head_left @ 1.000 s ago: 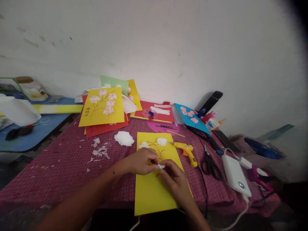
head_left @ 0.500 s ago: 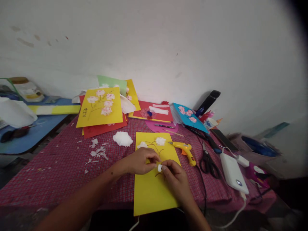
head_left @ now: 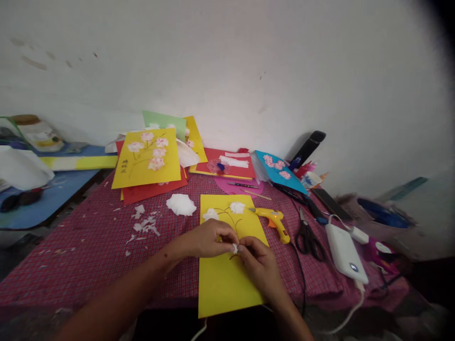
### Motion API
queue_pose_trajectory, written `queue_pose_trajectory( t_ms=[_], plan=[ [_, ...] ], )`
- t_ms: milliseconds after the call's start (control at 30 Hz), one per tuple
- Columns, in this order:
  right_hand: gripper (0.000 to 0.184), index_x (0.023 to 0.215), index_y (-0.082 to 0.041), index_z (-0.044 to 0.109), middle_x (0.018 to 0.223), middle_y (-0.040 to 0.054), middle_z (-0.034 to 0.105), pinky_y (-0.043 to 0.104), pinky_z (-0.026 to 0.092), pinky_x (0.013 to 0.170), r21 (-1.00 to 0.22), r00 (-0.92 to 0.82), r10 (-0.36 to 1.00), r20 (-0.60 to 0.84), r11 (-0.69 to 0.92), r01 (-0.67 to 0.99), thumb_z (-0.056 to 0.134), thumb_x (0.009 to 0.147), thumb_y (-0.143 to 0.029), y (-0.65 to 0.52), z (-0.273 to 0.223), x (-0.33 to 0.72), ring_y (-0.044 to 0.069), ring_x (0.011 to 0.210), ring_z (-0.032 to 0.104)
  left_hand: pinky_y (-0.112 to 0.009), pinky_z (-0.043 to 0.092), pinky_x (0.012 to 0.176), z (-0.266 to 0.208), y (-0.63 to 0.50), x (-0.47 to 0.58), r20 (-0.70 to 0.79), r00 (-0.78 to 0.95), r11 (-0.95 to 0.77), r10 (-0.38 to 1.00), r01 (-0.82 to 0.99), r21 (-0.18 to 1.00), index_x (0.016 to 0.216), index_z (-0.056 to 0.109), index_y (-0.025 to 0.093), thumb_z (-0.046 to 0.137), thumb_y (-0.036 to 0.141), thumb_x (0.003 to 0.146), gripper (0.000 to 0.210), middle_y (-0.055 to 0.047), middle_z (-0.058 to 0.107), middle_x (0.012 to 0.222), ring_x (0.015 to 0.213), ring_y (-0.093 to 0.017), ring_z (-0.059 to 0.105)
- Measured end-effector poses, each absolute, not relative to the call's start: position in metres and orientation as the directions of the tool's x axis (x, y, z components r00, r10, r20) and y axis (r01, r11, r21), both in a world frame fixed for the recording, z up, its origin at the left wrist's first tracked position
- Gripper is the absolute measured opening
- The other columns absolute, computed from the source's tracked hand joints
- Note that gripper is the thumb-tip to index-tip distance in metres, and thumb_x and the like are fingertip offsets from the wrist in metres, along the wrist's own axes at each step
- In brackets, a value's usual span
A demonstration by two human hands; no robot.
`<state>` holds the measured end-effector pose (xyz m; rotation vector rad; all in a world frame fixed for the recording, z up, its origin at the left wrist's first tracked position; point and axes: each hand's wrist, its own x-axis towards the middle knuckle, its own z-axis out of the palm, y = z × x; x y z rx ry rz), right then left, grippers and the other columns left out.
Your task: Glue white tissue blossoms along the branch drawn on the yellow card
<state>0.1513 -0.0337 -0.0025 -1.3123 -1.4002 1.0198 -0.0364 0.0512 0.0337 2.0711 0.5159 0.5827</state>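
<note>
Both hands meet over a yellow sheet [head_left: 227,293] that carries drawn brown branches and white paper blossoms [head_left: 237,207]. Between my fingertips is a small piece of white paper [head_left: 235,248]. My left hand [head_left: 213,238] pinches it from the left with thumb and finger. From the right, my right hand [head_left: 259,263] grips the same piece. A yellow hot glue gun [head_left: 272,220] lies at the sheet's right edge, its nozzle over the paper. To the left of the sheet sits a stack of white paper pieces [head_left: 181,204].
White paper scraps [head_left: 146,225] litter the checked tablecloth at left. Black scissors [head_left: 308,239] and a white power bank [head_left: 345,253] with cables lie at right. Finished flower cards [head_left: 145,166], a red sheet [head_left: 245,168] and a blue card [head_left: 277,177] line the back near the wall.
My left fingertips have moved right and down onto the white paper piece, which my right hand alone held before. The piece now looks more crumpled.
</note>
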Motion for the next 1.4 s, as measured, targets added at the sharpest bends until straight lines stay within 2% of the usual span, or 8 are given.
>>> queue_pose_trajectory(
  t_ms=[133,233,433,500,700,1133,1267,1400],
  plan=[
    [0.017,0.086,-0.019,0.066,0.068,0.0003,0.058,0.024,0.040,0.055,-0.972,-0.017,0.996,0.088,0.089,0.217,0.060,0.089,-0.034,-0.0344,-0.0016,0.1526,0.014,0.060,0.050,-0.020,0.045,0.070,0.0320,0.0520,-0.0350,0.208,0.793,-0.499,0.572,0.135,0.856,0.091,0.073,0.017,0.063,0.020,0.083,0.012,-0.002,0.071,0.084,0.076,-0.012,0.064],
    [0.015,0.097,-0.020,0.067,0.079,0.0024,0.062,0.026,0.044,0.061,-0.975,-0.029,0.993,0.113,0.116,0.192,0.059,0.089,-0.031,-0.0352,-0.0023,0.1535,0.015,0.068,0.054,-0.020,0.045,0.069,0.0321,0.0523,-0.0352,0.209,0.775,-0.484,0.596,0.140,0.864,0.090,0.072,0.017,0.063,0.019,0.083,0.012,-0.001,0.071,0.083,0.075,-0.012,0.063],
    [0.033,0.117,-0.023,0.057,0.085,0.0011,0.059,0.026,0.044,0.063,-0.960,-0.062,0.989,0.138,0.149,0.239,0.063,0.085,-0.024,-0.0374,-0.0050,0.1503,0.015,0.069,0.053,-0.020,0.044,0.068,0.0315,0.0522,-0.0343,0.232,0.729,-0.483,0.644,0.152,0.862,0.087,0.073,0.018,0.063,0.017,0.081,0.012,0.001,0.071,0.080,0.073,-0.011,0.063],
    [0.031,0.114,-0.023,0.054,0.085,0.0008,0.058,0.026,0.045,0.063,-0.959,-0.052,0.989,0.141,0.150,0.241,0.063,0.085,-0.024,-0.0379,-0.0054,0.1488,0.015,0.070,0.053,-0.020,0.044,0.068,0.0310,0.0515,-0.0332,0.233,0.731,-0.481,0.641,0.146,0.865,0.087,0.073,0.018,0.063,0.017,0.081,0.011,0.000,0.071,0.080,0.073,-0.011,0.063],
    [0.010,0.092,-0.021,0.058,0.081,0.0017,0.058,0.026,0.045,0.064,-0.947,-0.010,0.987,0.162,0.158,0.280,0.060,0.089,-0.031,-0.0364,-0.0021,0.1488,0.015,0.070,0.054,-0.020,0.044,0.066,0.0310,0.0497,-0.0300,0.220,0.740,-0.488,0.635,0.164,0.857,0.085,0.072,0.017,0.065,0.018,0.081,0.009,0.000,0.070,0.078,0.071,-0.011,0.062],
    [0.013,0.085,-0.020,0.063,0.074,0.0012,0.059,0.025,0.044,0.060,-0.948,0.029,0.984,0.173,0.159,0.274,0.060,0.089,-0.032,-0.0364,-0.0024,0.1507,0.015,0.067,0.053,-0.020,0.044,0.067,0.0282,0.0514,-0.0294,0.223,0.737,-0.497,0.638,0.174,0.850,0.084,0.071,0.016,0.063,0.017,0.080,0.009,0.000,0.070,0.078,0.072,-0.012,0.062],
    [0.015,0.092,-0.020,0.062,0.079,0.0021,0.060,0.026,0.046,0.062,-0.966,0.044,0.986,0.160,0.147,0.214,0.061,0.088,-0.034,-0.0346,-0.0046,0.1506,0.016,0.070,0.056,-0.020,0.045,0.067,0.0274,0.0514,-0.0290,0.228,0.731,-0.502,0.643,0.177,0.847,0.084,0.071,0.017,0.062,0.015,0.080,0.010,0.000,0.070,0.079,0.072,-0.012,0.063],
    [0.024,0.105,-0.021,0.061,0.090,0.0045,0.064,0.027,0.049,0.068,-0.978,0.063,0.988,0.138,0.126,0.165,0.065,0.086,-0.035,-0.0330,-0.0063,0.1496,0.018,0.078,0.060,-0.021,0.045,0.069,0.0270,0.0510,-0.0295,0.234,0.725,-0.499,0.648,0.172,0.850,0.084,0.071,0.017,0.062,0.014,0.079,0.011,0.000,0.070,0.080,0.073,-0.012,0.063]
  ],
)
